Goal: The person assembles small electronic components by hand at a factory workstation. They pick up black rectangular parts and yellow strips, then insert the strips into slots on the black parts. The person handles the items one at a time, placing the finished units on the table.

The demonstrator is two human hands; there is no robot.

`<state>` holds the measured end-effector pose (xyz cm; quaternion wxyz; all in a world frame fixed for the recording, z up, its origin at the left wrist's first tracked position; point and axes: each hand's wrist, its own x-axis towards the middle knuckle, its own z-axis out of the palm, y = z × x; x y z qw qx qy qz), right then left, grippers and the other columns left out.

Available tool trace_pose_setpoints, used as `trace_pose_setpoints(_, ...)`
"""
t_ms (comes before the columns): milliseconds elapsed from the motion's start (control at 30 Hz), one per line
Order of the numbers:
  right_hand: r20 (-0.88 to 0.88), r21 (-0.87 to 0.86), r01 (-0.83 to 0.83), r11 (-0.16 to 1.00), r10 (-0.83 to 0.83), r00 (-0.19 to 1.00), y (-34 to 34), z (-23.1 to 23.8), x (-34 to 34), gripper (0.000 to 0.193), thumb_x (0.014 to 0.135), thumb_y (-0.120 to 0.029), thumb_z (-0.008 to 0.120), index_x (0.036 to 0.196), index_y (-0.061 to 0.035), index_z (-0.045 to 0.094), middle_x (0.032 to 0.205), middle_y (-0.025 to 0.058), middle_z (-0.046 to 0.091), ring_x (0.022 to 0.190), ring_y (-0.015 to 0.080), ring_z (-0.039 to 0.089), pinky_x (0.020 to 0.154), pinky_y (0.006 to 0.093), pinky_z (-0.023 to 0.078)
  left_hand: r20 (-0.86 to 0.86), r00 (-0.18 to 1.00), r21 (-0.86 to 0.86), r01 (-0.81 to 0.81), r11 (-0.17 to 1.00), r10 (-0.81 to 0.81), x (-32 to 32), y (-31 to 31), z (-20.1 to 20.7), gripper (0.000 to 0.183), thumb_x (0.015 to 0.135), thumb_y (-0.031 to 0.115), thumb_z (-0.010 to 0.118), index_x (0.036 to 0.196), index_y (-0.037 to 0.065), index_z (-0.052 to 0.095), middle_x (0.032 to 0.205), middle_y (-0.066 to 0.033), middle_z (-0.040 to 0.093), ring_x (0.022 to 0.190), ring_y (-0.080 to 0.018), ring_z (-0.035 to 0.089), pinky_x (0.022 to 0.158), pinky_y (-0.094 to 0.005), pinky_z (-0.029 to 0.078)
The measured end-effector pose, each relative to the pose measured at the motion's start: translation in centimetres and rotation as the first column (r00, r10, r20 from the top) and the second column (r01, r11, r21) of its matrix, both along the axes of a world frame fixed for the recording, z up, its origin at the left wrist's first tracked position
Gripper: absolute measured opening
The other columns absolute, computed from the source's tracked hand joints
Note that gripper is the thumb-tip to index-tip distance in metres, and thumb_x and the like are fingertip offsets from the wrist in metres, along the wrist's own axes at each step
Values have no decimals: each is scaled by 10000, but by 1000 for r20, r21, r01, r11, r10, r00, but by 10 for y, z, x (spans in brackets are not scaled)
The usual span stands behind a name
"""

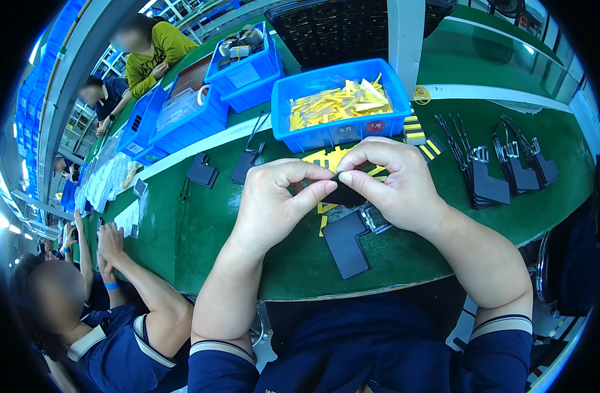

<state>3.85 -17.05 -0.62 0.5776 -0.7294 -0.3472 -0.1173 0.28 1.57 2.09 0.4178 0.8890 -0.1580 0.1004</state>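
Over the green table, my left hand and my right hand meet fingertip to fingertip, both closed in a pinch. Between them is a black flat part, its upper edge at my fingertips and mostly hidden by my fingers. Just below lies a dark grey L-shaped flat part with a silvery connector by my right wrist. Behind my fingers, yellow strips lie loose on the table. Beyond them stands a blue bin filled with more yellow strips.
Stacks of dark flat parts with black cables lie at the right. More dark parts rest at the left. Blue bins line the back left, beside a white post. A co-worker sits close on my left; others work farther off.
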Motion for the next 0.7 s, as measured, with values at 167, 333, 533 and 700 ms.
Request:
trace_pose_setpoints(167,5,-4,5,1000,-5,1000,-1,0,-1,83,770,-61,647,824,2,638,782,112,635,715,206,631,643,299,494,24,1000,38,19,999,-20,0,0,1,138,745,103,729,839,7,699,762,-74,675,679,-129,617,617,-253,465)
trace_pose_setpoints(333,-94,20,8,1000,-6,996,0,-2,-1,75,773,-49,642,826,4,632,791,105,632,716,189,625,660,288,491,-50,998,46,28,999,-26,3,4,1,144,758,103,715,861,5,692,779,-76,677,702,-138,620,633,-257,468)
trace_pose_setpoints(533,-232,88,46,995,-24,972,2,-1,-5,68,781,-22,635,841,6,615,806,82,631,736,159,622,675,275,493,69,997,71,32,997,-37,6,3,-8,135,805,107,670,886,0,686,773,-79,674,674,-136,623,601,-260,472)
trace_pose_setpoints(700,-257,187,15,982,34,966,4,2,-6,133,773,-8,639,906,-9,640,828,73,631,751,146,620,685,272,495,64,998,8,13,1000,-13,1,1,-9,136,824,117,649,878,-3,680,770,-102,665,624,-166,619,560,-270,478)
